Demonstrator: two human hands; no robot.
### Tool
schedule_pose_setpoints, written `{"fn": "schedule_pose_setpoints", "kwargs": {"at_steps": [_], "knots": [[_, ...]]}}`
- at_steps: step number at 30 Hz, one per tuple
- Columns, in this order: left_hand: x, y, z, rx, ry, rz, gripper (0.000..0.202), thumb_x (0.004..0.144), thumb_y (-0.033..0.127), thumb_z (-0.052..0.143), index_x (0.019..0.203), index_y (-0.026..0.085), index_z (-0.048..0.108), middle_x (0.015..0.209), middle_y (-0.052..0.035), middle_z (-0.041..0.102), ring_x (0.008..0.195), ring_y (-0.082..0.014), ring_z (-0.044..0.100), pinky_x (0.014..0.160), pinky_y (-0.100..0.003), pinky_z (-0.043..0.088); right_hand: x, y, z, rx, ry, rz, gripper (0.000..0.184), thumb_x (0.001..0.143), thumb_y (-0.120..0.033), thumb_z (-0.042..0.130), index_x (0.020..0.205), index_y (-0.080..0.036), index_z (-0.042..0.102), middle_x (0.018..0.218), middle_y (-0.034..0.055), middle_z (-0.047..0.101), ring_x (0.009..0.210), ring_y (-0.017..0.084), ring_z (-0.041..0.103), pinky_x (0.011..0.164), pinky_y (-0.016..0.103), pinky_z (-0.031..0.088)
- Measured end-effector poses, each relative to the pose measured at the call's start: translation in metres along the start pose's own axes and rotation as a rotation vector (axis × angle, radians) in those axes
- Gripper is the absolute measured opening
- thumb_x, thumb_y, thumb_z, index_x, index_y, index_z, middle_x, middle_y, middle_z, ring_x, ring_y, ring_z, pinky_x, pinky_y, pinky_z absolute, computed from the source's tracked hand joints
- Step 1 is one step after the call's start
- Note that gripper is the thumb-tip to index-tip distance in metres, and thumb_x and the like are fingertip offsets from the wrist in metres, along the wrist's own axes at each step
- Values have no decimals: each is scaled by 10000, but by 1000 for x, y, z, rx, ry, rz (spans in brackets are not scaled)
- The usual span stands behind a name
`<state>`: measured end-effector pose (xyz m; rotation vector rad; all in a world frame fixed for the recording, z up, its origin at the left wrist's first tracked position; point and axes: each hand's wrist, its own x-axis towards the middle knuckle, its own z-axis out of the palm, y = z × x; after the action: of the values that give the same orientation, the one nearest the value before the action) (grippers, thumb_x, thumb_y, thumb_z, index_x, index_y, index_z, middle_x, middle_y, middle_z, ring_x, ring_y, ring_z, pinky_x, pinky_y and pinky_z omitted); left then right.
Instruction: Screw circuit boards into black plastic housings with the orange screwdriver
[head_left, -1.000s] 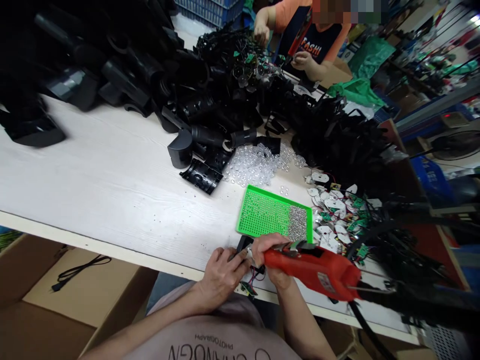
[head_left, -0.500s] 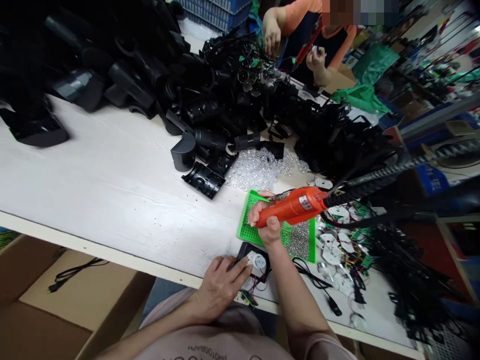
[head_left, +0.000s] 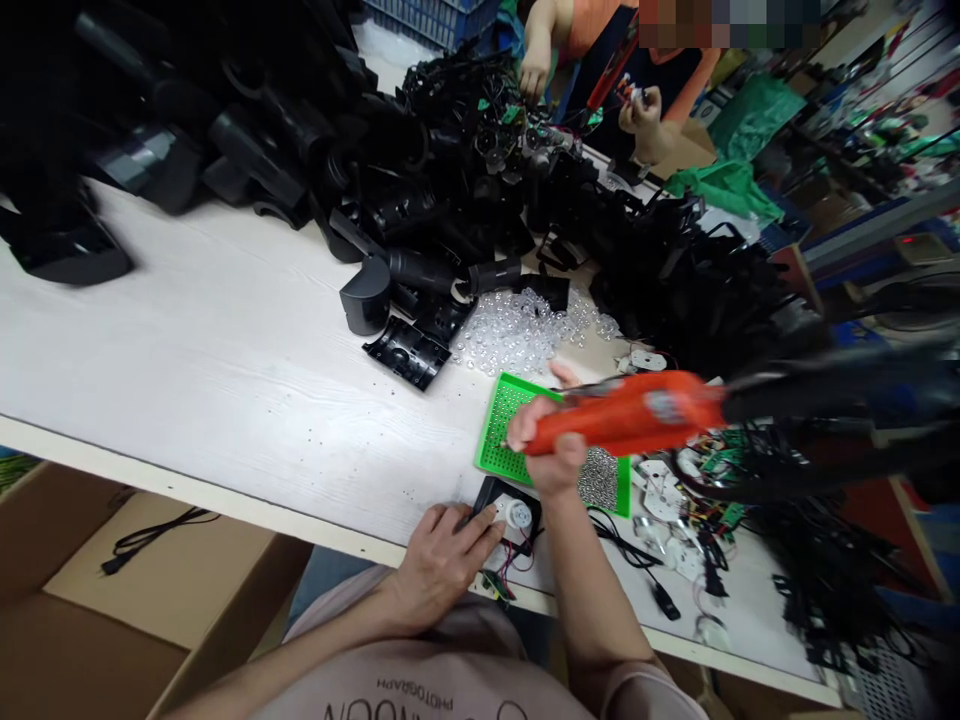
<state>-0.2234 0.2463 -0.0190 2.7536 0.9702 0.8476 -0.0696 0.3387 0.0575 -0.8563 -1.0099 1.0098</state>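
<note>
My right hand [head_left: 553, 458] is wrapped round an orange electric screwdriver [head_left: 626, 412], blurred by motion, with its tip towards the left. Both are over a green perforated tray [head_left: 491, 455], which has a heap of small metal screws [head_left: 600, 480] in its right part. My left hand [head_left: 446, 568] presses down with its fingertips on a white motor assembly [head_left: 517, 514] at the table's near edge. Under that assembly is a black plastic part [head_left: 489, 492]. Thin wires run from it to a small green circuit board [head_left: 496, 586].
Black plastic housings [head_left: 405, 352] are piled across the back, beside a heap of clear plastic pieces [head_left: 502, 335]. White motor plates [head_left: 664, 490] and black cables [head_left: 817, 600] lie to the right. An open cardboard box [head_left: 150, 580] stands below left. Across the table a co-worker's hands [head_left: 641, 115] are busy.
My right hand and the screwdriver have shifted slightly right over the tray, and the screwdriver's cable has swung. My left hand stays on the motor assembly.
</note>
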Motion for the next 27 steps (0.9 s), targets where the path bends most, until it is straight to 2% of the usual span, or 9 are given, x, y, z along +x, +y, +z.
{"fn": "schedule_pose_setpoints", "kwargs": {"at_steps": [3,5,9,15,20,25,27], "knots": [[0,0,2,1,50,-1,275,903,147,538,1145,222,646,1195,-43,670,970,-196,553,794,-344,388,-17,-38,7,-2,71,-50,569,735,-719,584,1141,-321,545,517,-81,438,361,116,361,369,267,367],[1,0,3,-14,77,-18,259,921,160,513,1125,226,658,1149,-41,684,988,-203,549,803,-346,388,-35,-49,9,-12,71,-32,567,734,-737,581,1119,-321,567,515,-79,432,362,114,357,378,272,368],[4,-1,2,-27,68,-23,242,935,182,509,1106,235,672,1103,-28,691,969,-201,544,779,-337,378,-65,-38,7,1,93,5,569,710,-688,664,1109,-289,592,524,-72,450,383,110,382,397,267,363],[4,0,1,4,66,-18,241,927,189,527,1113,239,672,1110,-44,678,969,-195,543,767,-334,375,-71,-22,4,-62,129,26,613,675,-710,674,1097,-276,580,509,-79,470,369,118,386,406,277,371],[5,0,0,-6,68,-24,240,940,188,504,1107,239,668,1098,-47,680,942,-194,543,754,-334,370,-74,-18,1,-89,65,6,510,714,-679,660,1043,-296,582,533,-67,508,401,131,427,441,288,393],[4,1,2,-20,57,-32,236,945,187,499,1122,220,651,1082,-47,678,917,-193,535,746,-338,359,-76,-12,-5,-67,-82,48,382,726,-645,669,799,-275,608,486,-52,500,386,143,425,421,299,371],[4,1,2,-24,47,-37,242,946,186,494,1133,219,643,1086,-44,679,914,-195,535,744,-343,358,-78,-15,-5,-55,-113,38,376,721,-647,673,786,-281,619,473,-51,497,376,146,417,408,301,360]]}}
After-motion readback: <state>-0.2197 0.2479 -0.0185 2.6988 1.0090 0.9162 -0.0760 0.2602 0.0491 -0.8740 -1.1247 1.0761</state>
